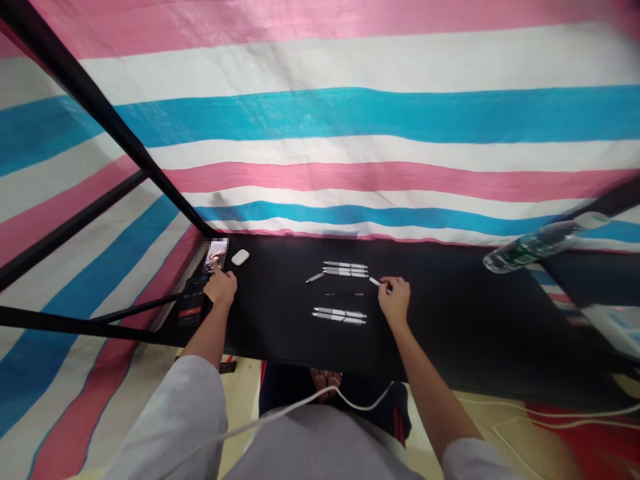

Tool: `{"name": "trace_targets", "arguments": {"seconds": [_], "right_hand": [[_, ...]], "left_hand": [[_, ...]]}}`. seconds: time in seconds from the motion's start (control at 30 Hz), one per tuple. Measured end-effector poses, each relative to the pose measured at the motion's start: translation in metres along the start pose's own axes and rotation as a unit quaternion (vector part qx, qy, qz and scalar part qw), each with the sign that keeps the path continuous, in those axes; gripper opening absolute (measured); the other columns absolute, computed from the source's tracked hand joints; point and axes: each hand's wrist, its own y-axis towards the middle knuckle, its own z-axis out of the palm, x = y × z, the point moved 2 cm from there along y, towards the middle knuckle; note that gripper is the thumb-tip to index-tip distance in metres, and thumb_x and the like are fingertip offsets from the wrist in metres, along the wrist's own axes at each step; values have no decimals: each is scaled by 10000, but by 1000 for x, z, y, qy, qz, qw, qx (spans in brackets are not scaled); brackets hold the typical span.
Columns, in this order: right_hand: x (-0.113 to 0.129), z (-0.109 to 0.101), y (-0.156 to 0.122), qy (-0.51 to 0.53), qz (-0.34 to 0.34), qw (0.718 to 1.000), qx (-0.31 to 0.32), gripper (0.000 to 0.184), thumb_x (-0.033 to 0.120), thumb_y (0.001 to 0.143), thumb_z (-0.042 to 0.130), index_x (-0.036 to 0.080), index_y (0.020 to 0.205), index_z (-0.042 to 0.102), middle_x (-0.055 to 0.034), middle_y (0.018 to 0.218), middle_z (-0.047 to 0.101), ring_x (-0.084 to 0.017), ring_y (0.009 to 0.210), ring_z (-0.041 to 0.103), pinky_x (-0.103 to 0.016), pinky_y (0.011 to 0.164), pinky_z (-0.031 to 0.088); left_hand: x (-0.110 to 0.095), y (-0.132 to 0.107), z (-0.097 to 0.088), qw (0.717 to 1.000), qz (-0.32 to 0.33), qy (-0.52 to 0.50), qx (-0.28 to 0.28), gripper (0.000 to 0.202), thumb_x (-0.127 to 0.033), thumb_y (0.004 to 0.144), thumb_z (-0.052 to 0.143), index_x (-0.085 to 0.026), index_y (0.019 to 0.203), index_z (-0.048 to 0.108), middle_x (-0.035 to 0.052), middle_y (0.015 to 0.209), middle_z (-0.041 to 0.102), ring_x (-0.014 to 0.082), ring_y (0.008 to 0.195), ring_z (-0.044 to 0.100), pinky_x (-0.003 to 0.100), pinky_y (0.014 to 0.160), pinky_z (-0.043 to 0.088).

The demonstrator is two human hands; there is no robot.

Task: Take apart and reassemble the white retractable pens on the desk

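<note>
**Right hand pinching a white pen barrel on a black table**

The right hand [395, 298] stands just below the upper row of pens, its fingers [386, 285] closed together on a short white barrel [374, 281], which juts out to the left of the grip. The barrel sits near the table [450, 340], not clearly resting on it. It should handle as a light, stiff, smooth piece, probably plastic, so it is likely to slip or roll if pinched at the very end. The safest hold looks to be mid-barrel, between fingertip and thumb.

Upper row: three white pens [345, 269] lie side by side, with a metal-tipped pen [315, 277] angled at their left. Below them lies a thin dark refill [344, 294], then a pair of white pens [339, 316].

The left hand [220, 288] rests at the table's left side, a fingertip [215, 265] on a phone [216, 255] with a blurred screen — whether it grips the phone, I cannot tell. An earbud case [240, 257] lies just beside the phone.

Beyond the table hangs a striped tarp [320, 120] — a water bottle [530, 248] lies tilted at the right.
</note>
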Motion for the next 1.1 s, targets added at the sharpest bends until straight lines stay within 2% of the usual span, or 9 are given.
{"name": "trace_targets", "arguments": {"seconds": [0.2,0.83,1.1], "right_hand": [[1,0,0,-4,0,1000,-5,194,152,747,460,183,750,652,-76,784,603,-227,767,494,-357,759,373],[0,0,0,2,0,1000,-2,202,145,749,465,169,761,665,-84,790,612,-227,773,496,-359,770,383],[-1,0,0,13,3,1000,7,197,141,751,464,174,760,658,-84,793,600,-230,786,489,-369,773,373]], "left_hand": [[0,2,2,1000,5,-3,7,476,-260,855,423,-98,1301,458,202,901,680,343,880,657,395,718,448],[1,1,3,1000,8,0,-4,519,-272,854,429,-90,1340,415,186,884,682,327,863,663,377,711,446],[2,2,3,1000,10,-1,-1,476,-257,848,425,-102,1297,441,187,893,684,339,861,658,383,702,441]]}}
